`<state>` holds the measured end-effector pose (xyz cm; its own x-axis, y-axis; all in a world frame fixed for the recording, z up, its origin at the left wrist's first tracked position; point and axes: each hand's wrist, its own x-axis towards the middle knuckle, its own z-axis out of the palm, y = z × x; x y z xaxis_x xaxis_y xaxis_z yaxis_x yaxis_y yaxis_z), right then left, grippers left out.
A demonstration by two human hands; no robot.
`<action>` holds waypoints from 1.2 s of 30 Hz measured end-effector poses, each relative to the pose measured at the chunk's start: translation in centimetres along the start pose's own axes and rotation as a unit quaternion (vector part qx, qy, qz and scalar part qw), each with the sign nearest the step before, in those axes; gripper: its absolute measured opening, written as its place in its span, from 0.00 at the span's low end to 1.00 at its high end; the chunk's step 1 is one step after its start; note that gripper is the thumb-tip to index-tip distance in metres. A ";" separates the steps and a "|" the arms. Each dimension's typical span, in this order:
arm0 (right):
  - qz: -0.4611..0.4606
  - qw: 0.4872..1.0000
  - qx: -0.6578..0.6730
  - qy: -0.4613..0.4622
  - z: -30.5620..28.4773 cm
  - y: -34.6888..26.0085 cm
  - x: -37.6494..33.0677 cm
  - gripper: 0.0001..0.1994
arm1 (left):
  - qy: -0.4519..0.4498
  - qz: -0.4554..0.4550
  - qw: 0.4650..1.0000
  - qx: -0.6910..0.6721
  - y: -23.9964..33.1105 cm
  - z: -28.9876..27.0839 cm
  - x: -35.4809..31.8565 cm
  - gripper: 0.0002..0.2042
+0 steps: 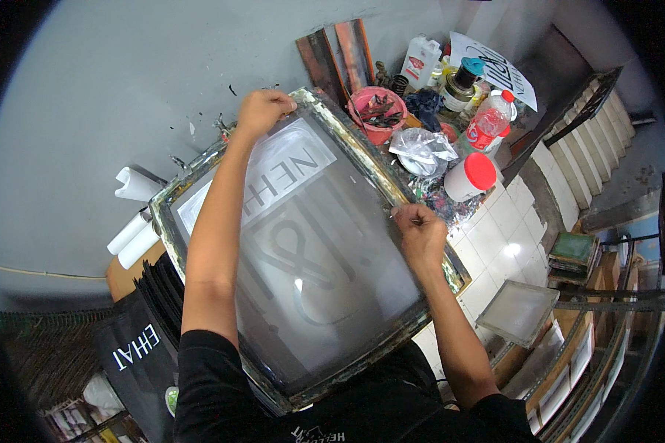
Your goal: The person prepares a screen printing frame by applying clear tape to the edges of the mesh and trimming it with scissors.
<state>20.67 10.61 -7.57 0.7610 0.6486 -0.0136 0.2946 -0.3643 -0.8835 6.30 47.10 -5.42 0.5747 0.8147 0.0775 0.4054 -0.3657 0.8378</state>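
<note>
Grips (266,111) (423,235) at frame (358,150), long axis down-right

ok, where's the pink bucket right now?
Head view, upper right of centre: the pink bucket sits just beyond the screen frame's right rail, between the two leaning boards and the crumpled plastic bag.

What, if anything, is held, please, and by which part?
I cannot tell: the left hand is at the screen frame near its top corner, the right hand at its right rail.

Lettering (284,176) partly hidden, bucket contents (379,112) unclear
</note>
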 end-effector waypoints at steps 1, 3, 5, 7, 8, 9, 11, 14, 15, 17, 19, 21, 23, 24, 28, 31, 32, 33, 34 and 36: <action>-0.004 1.000 -0.022 0.001 -0.3 -0.6 0.0 0.09 | 0.013 0.017 0.997 0.071 0.3 0.3 -0.1 0.07; -0.014 0.999 -0.051 0.000 -0.2 -1.3 0.3 0.09 | 0.077 0.077 0.978 0.175 -0.4 0.7 0.0 0.07; -0.024 0.998 -0.064 -0.001 0.0 -1.6 0.5 0.09 | 0.103 0.080 0.964 0.231 -0.5 1.2 0.1 0.08; -0.001 0.996 -0.085 -0.025 0.4 -1.8 0.9 0.10 | 0.091 0.026 0.966 0.240 0.1 2.0 -0.2 0.09; 0.008 0.995 -0.095 -0.038 0.6 -1.9 1.1 0.10 | 0.102 0.035 0.961 0.257 -0.3 2.1 0.0 0.10; -0.021 0.993 -0.115 -0.025 0.9 -1.6 1.4 0.12 | 0.112 0.043 0.954 0.274 -0.9 2.4 0.2 0.11; -0.077 0.985 -0.154 0.002 1.9 -1.0 2.0 0.14 | 0.132 0.067 0.946 0.288 -1.8 2.9 0.4 0.11; -0.078 0.973 -0.217 -0.021 2.2 -1.4 2.7 0.15 | 0.159 0.112 0.936 0.294 -2.6 3.8 0.6 0.10; -0.084 0.970 -0.227 -0.012 2.4 -1.4 2.7 0.15 | 0.163 0.125 0.930 0.304 -2.6 4.1 0.5 0.09; -0.098 0.964 -0.248 0.006 2.8 -1.3 2.6 0.15 | 0.173 0.154 0.918 0.320 -2.9 4.4 0.4 0.08; -0.107 0.959 -0.263 -0.008 3.0 -1.5 2.6 0.14 | 0.186 0.186 0.905 0.334 -3.3 4.7 0.4 0.07; -0.121 0.952 -0.282 -0.015 3.2 -1.5 2.7 0.13 | 0.179 0.206 0.897 0.347 -3.7 4.8 0.7 0.07; -0.141 0.943 -0.302 -0.015 3.6 -1.4 2.9 0.12 | 0.175 0.227 0.890 0.354 -4.0 4.7 0.8 0.07; -0.146 0.941 -0.306 -0.019 3.6 -1.4 3.0 0.12 | 0.176 0.237 0.887 0.354 -4.1 4.6 0.8 0.07; -0.168 0.934 -0.316 -0.020 3.7 -1.2 3.0 0.10 | 0.181 0.258 0.881 0.352 -4.0 4.9 0.8 0.06; -0.184 0.932 -0.312 -0.019 3.7 -1.3 3.0 0.10 | 0.183 0.279 0.872 0.358 -4.3 4.7 1.0 0.06; -0.189 0.932 -0.309 -0.020 3.7 -1.3 3.0 0.10 | 0.181 0.280 0.871 0.362 -4.3 4.7 0.9 0.07; -0.189 0.931 -0.311 -0.020 3.7 -1.3 3.0 0.10 | 0.179 0.280 0.869 0.365 -4.2 4.7 0.9 0.07; -0.189 0.931 -0.313 -0.019 3.7 -1.4 3.0 0.09 | 0.177 0.281 0.868 0.369 -4.2 4.7 0.9 0.07; -0.193 0.930 -0.313 -0.018 3.7 -1.3 2.9 0.09 | 0.180 0.283 0.865 0.375 -4.0 4.7 0.8 0.07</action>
<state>20.35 15.46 -8.22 0.5134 0.8288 0.2224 0.8282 -0.4108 -0.3812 8.51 47.09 -11.27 0.6283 0.4479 0.6361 0.5555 -0.8307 0.0362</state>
